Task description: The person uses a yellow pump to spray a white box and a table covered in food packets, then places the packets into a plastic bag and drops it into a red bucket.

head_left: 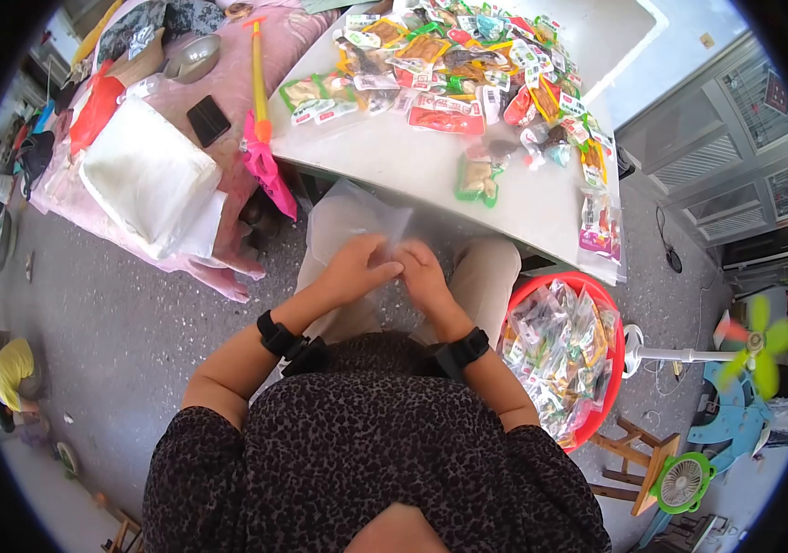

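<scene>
Head view, from the left: a pink-covered surface [228, 101] carries a white folded bundle [150, 175] near its front edge, a black flat object [208, 120] behind it, a metal bowl [193, 57] at the back, and a yellow-and-pink toy [260, 120] along its right edge. Over the lap, the left hand [355, 269] and the right hand [423, 276] meet, both with fingers pinched together on a clear plastic bag [352, 217] that stands up in front of them, below the front edge of the white table [394, 157]. Each wrist wears a black band. Snack packets [454, 69] are heaped across the table's far half, one green packet [477, 180] lying alone near the front edge. Right of the knees, a red basin [611, 318] holds more packets.
</scene>
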Demonstrator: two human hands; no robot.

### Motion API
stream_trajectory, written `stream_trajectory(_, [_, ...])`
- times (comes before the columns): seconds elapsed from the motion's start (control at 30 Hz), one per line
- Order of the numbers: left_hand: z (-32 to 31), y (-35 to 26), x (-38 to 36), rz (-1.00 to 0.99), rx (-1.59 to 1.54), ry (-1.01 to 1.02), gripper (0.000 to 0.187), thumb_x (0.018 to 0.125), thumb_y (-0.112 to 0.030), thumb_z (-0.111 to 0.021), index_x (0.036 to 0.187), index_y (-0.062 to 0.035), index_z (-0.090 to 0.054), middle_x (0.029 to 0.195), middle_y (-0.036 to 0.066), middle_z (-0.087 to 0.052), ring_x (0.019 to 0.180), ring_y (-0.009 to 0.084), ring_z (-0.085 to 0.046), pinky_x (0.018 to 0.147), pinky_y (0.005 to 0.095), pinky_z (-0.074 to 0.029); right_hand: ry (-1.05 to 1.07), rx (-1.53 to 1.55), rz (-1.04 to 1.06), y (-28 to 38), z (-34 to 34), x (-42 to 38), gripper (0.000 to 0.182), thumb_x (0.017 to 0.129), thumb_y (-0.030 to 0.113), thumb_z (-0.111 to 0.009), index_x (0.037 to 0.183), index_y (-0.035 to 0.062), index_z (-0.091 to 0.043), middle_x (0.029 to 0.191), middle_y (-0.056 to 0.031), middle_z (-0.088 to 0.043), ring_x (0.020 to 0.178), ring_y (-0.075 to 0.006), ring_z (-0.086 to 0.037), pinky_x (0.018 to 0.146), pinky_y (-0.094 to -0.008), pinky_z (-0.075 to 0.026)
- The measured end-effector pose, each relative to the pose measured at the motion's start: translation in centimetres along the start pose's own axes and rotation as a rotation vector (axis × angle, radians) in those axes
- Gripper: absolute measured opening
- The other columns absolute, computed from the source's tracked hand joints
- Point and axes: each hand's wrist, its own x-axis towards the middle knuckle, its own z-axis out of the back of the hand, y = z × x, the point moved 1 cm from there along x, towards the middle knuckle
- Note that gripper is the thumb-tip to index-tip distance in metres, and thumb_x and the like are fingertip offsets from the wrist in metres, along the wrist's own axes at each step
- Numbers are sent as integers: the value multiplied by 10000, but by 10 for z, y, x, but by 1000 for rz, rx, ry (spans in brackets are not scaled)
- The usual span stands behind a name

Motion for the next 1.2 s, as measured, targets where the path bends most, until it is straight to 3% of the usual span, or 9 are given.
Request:
stream_trajectory(0.1, [0,-1,3,34,-28,50,277,713,-149,-585,917,16,-499,748,65,-494,658,122,-482,603,249,-413,-20,161,-89,7,-3,0,89,814,100,-445,766,47,-498,709,5,-489,644,-65,-465,581,-201,-404])
stream_trajectory(0.33, [-7,8,2,14,102,94,178,709,-121,-558,826,3,-509,675,45,-487,602,108,-452,537,250,-379,81,58,-22,-4,7,3,155,821,123,-428,815,20,-544,802,-48,-562,706,-110,-509,626,-230,-414])
stream_trajectory(0.53, [-9,12,0,237,-37,23,89,741,-105,-503,755,-18,-498,631,38,-481,588,98,-448,531,246,-377,13,-15,-76,17,-3,-4,119,822,115,-424,780,37,-503,726,-19,-527,664,-91,-503,595,-204,-413])
stream_trajectory(0.63, [-10,18,1,198,-104,-15,174,754,-173,-470,755,-4,-512,671,134,-528,629,245,-517,590,311,-410,15,-11,-86,15,0,-4,111,818,114,-428,783,41,-504,734,-23,-532,663,-100,-510,598,-210,-422])
stream_trajectory(0.87, [-8,17,0,262,-73,-26,139,738,-152,-480,789,-27,-512,706,150,-532,659,274,-515,615,326,-413,-28,109,-125,-1,7,-2,82,790,96,-442,757,44,-497,712,-26,-527,641,-100,-501,578,-215,-424])
stream_trajectory(0.93, [-4,-5,0,257,182,84,155,723,-146,-485,824,-30,-507,745,158,-536,693,305,-514,639,348,-414,3,32,-58,-1,2,-2,74,771,80,-442,734,41,-492,696,-25,-519,626,-98,-486,569,-215,-414])
stream_trajectory(1.03, [-11,5,-1,-152,416,-111,251,687,-130,-511,914,-30,-473,720,119,-501,619,227,-489,593,306,-403,29,-221,132,-7,2,2,72,741,58,-439,693,30,-483,672,-31,-509,611,-100,-467,563,-221,-398])
stream_trajectory(1.13, [-6,-4,-2,-126,423,-182,240,673,-100,-510,899,-23,-487,748,132,-509,638,251,-501,591,313,-403,-1,-394,283,-4,3,5,70,723,46,-440,669,22,-479,656,-44,-502,609,-104,-463,564,-231,-392])
stream_trajectory(1.2, [4,-4,1,33,277,-170,209,691,-102,-487,885,-25,-508,807,154,-526,725,303,-510,645,356,-410,-7,-388,308,2,2,6,73,723,46,-445,669,20,-485,649,-52,-498,610,-107,-468,568,-237,-395])
